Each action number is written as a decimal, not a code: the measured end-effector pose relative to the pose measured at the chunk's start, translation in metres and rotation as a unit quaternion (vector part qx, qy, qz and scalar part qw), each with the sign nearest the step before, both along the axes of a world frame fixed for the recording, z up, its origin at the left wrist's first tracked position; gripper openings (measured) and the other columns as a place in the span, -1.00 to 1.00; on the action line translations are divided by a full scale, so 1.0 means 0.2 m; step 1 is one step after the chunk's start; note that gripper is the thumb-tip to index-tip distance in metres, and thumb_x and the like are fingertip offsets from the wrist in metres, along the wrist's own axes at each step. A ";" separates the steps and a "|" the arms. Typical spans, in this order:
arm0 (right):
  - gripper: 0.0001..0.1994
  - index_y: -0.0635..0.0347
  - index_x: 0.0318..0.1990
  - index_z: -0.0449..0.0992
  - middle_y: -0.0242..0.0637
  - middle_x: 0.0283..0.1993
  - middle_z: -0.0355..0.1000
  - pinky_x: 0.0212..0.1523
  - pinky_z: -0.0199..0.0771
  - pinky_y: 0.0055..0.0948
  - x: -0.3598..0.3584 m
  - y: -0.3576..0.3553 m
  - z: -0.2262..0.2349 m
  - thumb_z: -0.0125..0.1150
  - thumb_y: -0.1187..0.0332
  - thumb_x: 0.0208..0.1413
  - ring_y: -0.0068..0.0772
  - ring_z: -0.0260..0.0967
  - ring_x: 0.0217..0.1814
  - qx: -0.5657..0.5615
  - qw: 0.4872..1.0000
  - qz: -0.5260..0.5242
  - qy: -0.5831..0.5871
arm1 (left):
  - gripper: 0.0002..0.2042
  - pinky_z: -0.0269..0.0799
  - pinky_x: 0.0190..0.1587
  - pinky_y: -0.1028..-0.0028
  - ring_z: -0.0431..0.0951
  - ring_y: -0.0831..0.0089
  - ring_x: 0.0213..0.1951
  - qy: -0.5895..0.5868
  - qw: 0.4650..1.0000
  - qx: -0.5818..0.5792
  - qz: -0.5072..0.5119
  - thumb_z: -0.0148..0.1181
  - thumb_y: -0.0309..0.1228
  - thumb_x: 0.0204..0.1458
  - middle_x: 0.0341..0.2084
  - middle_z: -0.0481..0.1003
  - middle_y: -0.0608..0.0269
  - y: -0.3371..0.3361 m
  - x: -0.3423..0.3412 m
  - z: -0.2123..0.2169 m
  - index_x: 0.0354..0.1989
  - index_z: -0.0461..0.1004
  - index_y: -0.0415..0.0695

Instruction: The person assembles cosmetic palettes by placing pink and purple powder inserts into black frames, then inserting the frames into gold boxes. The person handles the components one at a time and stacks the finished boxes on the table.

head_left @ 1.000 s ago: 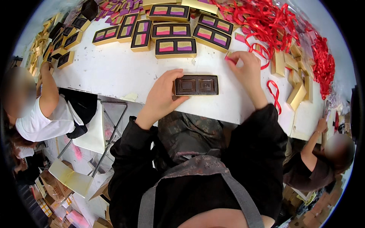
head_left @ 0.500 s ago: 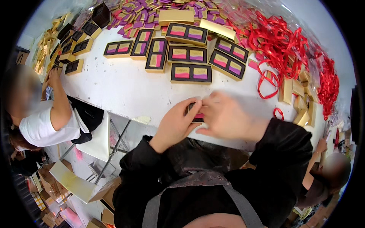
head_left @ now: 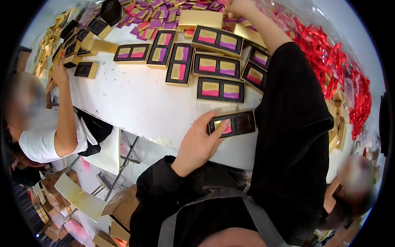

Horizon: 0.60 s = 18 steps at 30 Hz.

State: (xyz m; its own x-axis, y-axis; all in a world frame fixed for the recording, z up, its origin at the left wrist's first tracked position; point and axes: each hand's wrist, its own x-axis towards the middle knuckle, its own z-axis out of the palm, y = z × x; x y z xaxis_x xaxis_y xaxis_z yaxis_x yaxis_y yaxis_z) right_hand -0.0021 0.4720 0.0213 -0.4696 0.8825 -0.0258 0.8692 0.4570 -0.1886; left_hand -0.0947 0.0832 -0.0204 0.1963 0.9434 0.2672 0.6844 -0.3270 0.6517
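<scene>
My left hand (head_left: 195, 144) grips a small gold box with a black two-part tray (head_left: 245, 123) near the table's front edge. Its thumb lies over a gold-and-pink wrapped piece (head_left: 228, 129) in the left compartment; the right compartment shows only black tray. Stretched far across the table, my right hand (head_left: 240, 7) is at the heap of pink, purple and gold pieces (head_left: 164, 14). Its fingers are partly cut off by the top of the picture, so their grip is unclear. Beyond my left hand stand several filled boxes (head_left: 220, 89), each with two pieces.
Red ribbons (head_left: 325, 61) lie heaped at the right, with gold boxes (head_left: 339, 127) beside them. A gold lid (head_left: 200, 18) sits by the heap. At the left, a co-worker's hand (head_left: 60, 74) is near boxes with bare black trays (head_left: 85, 70).
My right hand has left the box by my left hand and reached to the far heap. The box has shifted slightly right and now shows. The co-worker's arm has moved a little.
</scene>
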 end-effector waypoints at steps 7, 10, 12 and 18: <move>-0.69 0.20 -0.14 0.57 -0.31 -0.34 0.56 -0.16 0.50 -0.50 0.49 -0.96 0.05 0.40 0.24 0.01 -0.57 0.49 -0.24 0.059 0.944 0.147 0.290 | -0.47 0.40 0.02 0.26 0.38 -0.02 0.03 0.005 0.999 0.001 0.033 0.36 -0.48 -0.11 0.11 0.29 -0.10 -0.01 0.02 -0.03 0.14 0.45 -0.01; -0.84 0.14 -0.41 0.57 -0.43 -0.28 0.49 -0.24 0.40 -0.46 0.61 -1.46 -0.09 0.47 0.39 -0.12 -0.54 0.40 -0.29 -0.213 0.903 -0.023 0.371 | -0.47 0.40 0.02 0.27 0.39 -0.01 0.04 -0.015 1.000 0.019 0.009 0.36 -0.47 -0.11 0.11 0.28 -0.11 -0.01 0.02 -0.02 0.13 0.45 -0.02; -0.81 0.13 -0.41 0.57 -0.41 -0.27 0.49 -0.20 0.40 -0.39 0.63 -1.50 -0.10 0.49 0.40 -0.20 -0.39 0.39 -0.24 0.031 0.945 0.106 0.309 | -0.48 0.38 0.07 0.30 0.38 0.03 0.10 -0.001 0.999 0.034 -0.007 0.36 -0.46 -0.11 0.14 0.28 -0.07 -0.01 -0.01 0.00 0.13 0.46 -0.02; -0.70 0.17 -0.30 0.58 -0.33 -0.06 0.48 -0.08 0.38 -0.26 0.70 -1.58 -0.16 0.46 0.33 -0.26 -0.16 0.34 -0.05 0.163 0.934 0.231 0.219 | -0.49 0.37 0.09 0.25 0.34 0.06 0.18 0.061 0.973 0.184 0.126 0.30 -0.35 -0.01 0.21 0.28 0.02 0.36 -0.58 0.16 0.18 0.39 -0.03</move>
State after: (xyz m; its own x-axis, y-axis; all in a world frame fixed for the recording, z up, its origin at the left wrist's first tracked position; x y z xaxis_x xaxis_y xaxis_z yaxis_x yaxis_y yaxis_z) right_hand 0.1371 0.1570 -0.0105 -0.7049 0.5107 0.4923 0.4369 0.8593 -0.2659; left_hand -0.2103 0.1543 0.0121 0.0217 0.8104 0.5855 0.8379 -0.3342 0.4315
